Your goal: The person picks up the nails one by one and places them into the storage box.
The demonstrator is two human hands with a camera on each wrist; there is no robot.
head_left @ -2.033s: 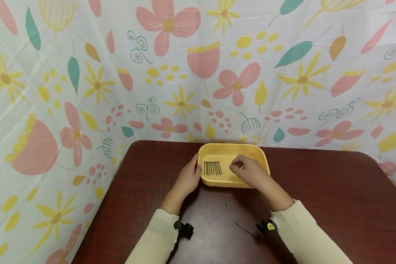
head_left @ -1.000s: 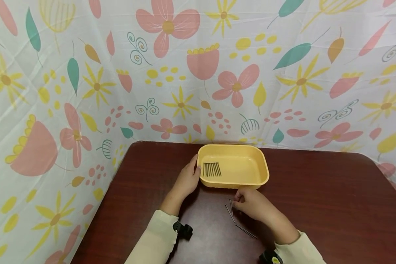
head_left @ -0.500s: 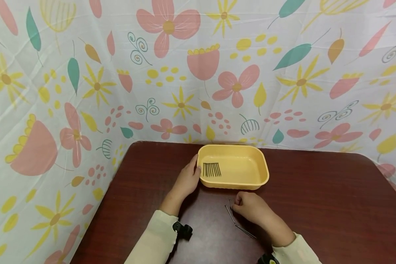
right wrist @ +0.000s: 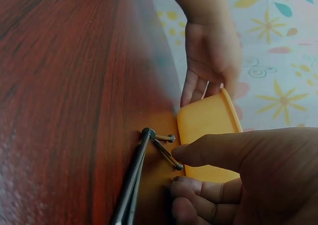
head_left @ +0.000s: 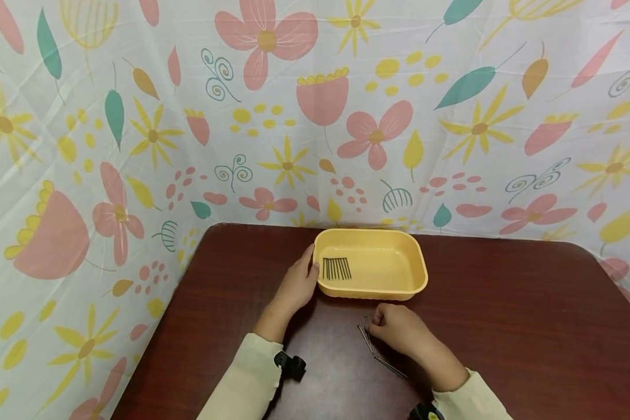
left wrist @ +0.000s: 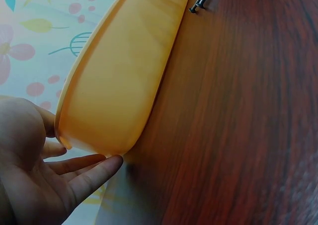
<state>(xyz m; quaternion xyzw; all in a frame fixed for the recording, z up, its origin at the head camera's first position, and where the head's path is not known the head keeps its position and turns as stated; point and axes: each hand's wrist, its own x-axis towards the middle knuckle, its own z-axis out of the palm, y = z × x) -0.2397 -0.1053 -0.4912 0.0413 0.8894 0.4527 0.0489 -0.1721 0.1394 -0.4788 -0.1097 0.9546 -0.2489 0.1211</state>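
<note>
Loose nails lie on the table in front of the tray: slim, straight, grey metal with small round heads, two making a narrow V, two more side by side, slanting away below it. And right at that V, in comes the right hand, thumb and forefinger only narrowly apart on either side of one nail head; whether they grip it, I cannot tell. Just beyond sits the yellow tray, rounded at its corners, with a neat row of darker nails lined up at its left end. Over there the left hand has its fingers extended, touching the tray's left end. Cream sleeves and black wrist devices, the right one's yellowish mark too small to read! Underneath, glossy reddish-brown tabletop; behind, a white cloth in pink, yellow and teal florals.
</note>
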